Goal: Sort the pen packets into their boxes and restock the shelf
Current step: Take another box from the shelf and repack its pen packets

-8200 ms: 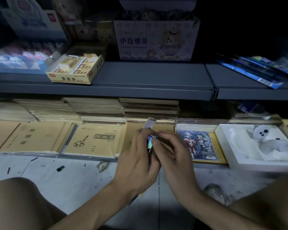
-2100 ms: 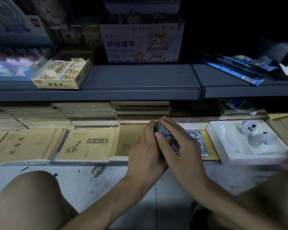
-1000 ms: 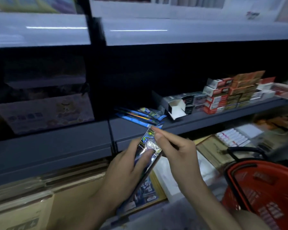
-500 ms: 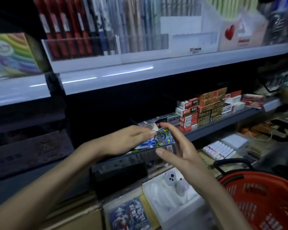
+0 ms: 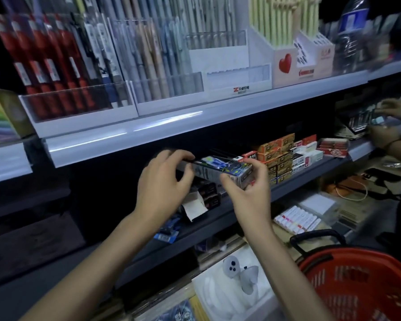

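One box (image 5: pixel 225 169) end hidden behind left hand (image 5: pixel 163 185).

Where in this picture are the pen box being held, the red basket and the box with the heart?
pen box (image 5: pixel 215 171): head view, its printed long side.
red basket (image 5: pixel 357 288): head view, its mesh wall.
heart box (image 5: pixel 285 63): head view, the red heart.

pen box (image 5: pixel 225 170) | grey, blue-green print | lying level | raised before the dark middle shelf (image 5: pixel 218 218)
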### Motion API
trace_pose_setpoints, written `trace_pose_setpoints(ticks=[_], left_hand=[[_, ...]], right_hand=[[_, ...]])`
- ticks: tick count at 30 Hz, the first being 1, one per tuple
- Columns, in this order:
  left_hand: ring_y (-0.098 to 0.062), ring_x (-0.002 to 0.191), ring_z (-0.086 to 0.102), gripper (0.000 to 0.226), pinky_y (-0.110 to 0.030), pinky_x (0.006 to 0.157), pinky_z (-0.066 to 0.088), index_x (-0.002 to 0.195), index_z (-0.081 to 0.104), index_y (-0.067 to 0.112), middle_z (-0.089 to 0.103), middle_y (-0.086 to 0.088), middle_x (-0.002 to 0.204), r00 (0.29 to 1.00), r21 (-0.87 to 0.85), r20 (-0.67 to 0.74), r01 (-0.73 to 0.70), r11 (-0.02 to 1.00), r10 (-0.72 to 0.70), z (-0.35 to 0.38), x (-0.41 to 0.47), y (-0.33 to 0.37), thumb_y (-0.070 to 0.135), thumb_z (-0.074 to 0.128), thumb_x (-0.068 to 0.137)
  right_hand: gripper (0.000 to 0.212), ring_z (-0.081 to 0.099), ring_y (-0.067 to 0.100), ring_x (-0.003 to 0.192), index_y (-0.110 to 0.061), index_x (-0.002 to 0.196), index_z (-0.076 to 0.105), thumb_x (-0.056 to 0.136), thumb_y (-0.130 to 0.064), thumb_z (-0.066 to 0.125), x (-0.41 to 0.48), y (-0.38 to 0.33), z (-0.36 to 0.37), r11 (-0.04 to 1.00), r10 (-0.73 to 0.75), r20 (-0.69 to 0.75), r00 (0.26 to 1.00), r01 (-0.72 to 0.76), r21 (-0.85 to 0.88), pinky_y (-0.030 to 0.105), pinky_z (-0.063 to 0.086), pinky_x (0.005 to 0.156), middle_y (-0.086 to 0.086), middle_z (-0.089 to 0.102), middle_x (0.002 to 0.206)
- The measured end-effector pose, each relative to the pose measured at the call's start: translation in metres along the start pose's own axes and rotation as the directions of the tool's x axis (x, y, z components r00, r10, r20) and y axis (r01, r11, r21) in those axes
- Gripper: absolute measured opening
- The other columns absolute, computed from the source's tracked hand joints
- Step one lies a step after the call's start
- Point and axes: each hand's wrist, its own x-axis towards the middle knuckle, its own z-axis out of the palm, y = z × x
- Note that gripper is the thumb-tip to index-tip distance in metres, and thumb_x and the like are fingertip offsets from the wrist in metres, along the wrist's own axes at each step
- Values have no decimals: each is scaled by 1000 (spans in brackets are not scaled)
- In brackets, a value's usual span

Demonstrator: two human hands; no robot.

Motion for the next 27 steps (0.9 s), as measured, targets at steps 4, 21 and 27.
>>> trace_pose_setpoints(ticks=[4,21,27], left_hand=[[-7,95,66,28,-35,91,55,114,74,29,70,10,107,982,-267,91,183,946,-165,30,-18,6,17,62,92],[3,95,62,30,-12,80,46,108,71,33,69,21,108,936,-364,179,349,864,-303,61,-77,11,10,59,94],[-1,100,61,25,-28,85,51,109,68,36,63,22,110,945,-253,162,319,913,-285,54,-92,0,18,59,96]], right_hand=[[55,64,24,111,-47,124,50,75,-36,74,14,18,18,998,60,-35,998,-60,2,53,56,94,1,61,126],[59,50,16,118,-17,138,51,90,-35,80,39,69,45,890,-157,-109,981,93,-446,27,38,92,1,55,129],[68,57,21,107,-14,142,53,86,-37,83,37,68,45,820,-186,-133,974,79,-567,27,39,85,2,51,123]])
